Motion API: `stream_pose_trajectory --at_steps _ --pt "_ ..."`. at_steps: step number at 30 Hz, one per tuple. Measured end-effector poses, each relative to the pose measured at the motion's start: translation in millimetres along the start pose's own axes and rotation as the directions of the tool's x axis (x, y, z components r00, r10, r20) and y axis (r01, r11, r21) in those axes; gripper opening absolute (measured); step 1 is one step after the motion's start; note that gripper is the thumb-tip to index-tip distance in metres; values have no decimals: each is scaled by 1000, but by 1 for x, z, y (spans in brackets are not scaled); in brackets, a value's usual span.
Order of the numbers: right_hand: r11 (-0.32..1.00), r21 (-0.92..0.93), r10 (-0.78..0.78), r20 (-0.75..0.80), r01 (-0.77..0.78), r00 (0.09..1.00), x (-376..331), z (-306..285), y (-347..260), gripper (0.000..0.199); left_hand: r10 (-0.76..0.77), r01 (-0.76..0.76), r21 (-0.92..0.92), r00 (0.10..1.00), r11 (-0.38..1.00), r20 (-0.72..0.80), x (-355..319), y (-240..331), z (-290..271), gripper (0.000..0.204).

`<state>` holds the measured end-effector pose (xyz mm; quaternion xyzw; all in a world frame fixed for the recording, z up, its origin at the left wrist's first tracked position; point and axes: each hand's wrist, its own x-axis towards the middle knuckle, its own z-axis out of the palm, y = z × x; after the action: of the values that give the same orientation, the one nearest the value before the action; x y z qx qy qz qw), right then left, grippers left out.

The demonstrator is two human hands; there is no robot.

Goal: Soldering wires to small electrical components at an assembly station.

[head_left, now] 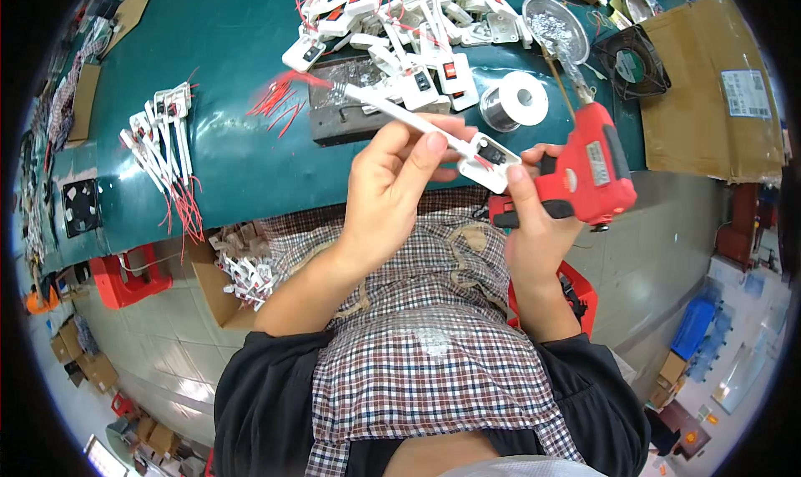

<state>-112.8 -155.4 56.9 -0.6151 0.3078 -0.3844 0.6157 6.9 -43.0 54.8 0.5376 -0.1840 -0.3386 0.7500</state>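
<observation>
My left hand (377,195) is closed around the white stem of a plastic switch housing (474,174), which lies tilted above the table's near edge. Red wires (313,78) stick out of the stem's far end, smeared by motion. A dark switch sits in the housing's open head, with short red wire ends beside it. My right hand (538,239) grips a red soldering gun (589,164), its long tip pointing away from me. The right thumb and fingertips also touch the housing's right edge. Part of the gun's handle is hidden by that hand.
White switch housings (417,39) are heaped at the back of the green table (242,27). A solder spool (523,97), a metal bowl (555,27) and a black fan (632,64) stand at right, beside cardboard (709,85). Several wired pieces (163,131) lie at left.
</observation>
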Motion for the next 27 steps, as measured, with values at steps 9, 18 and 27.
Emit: stream_pose_trajectory --at_steps 9,18,27 --pt "927 -217 -270 180 306 946 -10 2 29 51 122 -68 405 987 912 -109 -3 0 -8 19" --pt "698 -359 -471 422 620 775 6 6 37 54 408 -289 786 911 546 52 -8 -2 -5 12" --pt "586 -456 -546 388 670 742 -9 16 40 48 327 -229 859 942 459 76 -9 -5 -10 13"
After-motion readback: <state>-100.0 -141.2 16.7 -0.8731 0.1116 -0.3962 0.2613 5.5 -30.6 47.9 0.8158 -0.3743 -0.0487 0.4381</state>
